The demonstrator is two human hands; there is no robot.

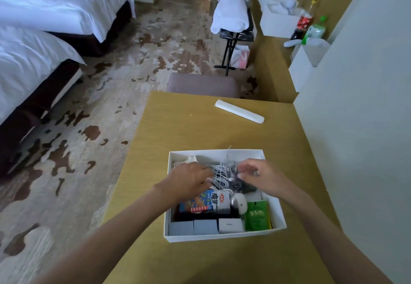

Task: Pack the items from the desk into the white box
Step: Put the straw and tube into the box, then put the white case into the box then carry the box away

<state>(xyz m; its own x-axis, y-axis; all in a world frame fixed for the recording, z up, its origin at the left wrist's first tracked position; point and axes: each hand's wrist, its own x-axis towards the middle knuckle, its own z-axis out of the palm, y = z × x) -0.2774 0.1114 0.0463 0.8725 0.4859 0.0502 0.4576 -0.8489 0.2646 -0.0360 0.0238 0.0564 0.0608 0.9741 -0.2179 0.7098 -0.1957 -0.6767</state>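
The white box (275, 206) sits on the wooden desk (189, 128) in front of me. Inside lie a tangle of white and dark cables (223, 173), a blue snack packet (205, 201), a green packet (258, 214), a silver mouse (239, 202) and small grey and white boxes (204, 227) along the near wall. Both hands are inside the box over the cables. My left hand (189, 179) presses on the white cables with curled fingers. My right hand (258, 174) pinches at the dark cables, blurred by motion. A long white flat packet (239, 111) lies on the desk beyond the box.
A grey chair (202, 84) is tucked at the desk's far edge. A white wall (355, 128) borders the desk on the right. Bottles (308, 24) and white boxes stand on a counter at the back right. Two beds (33, 50) are on the left.
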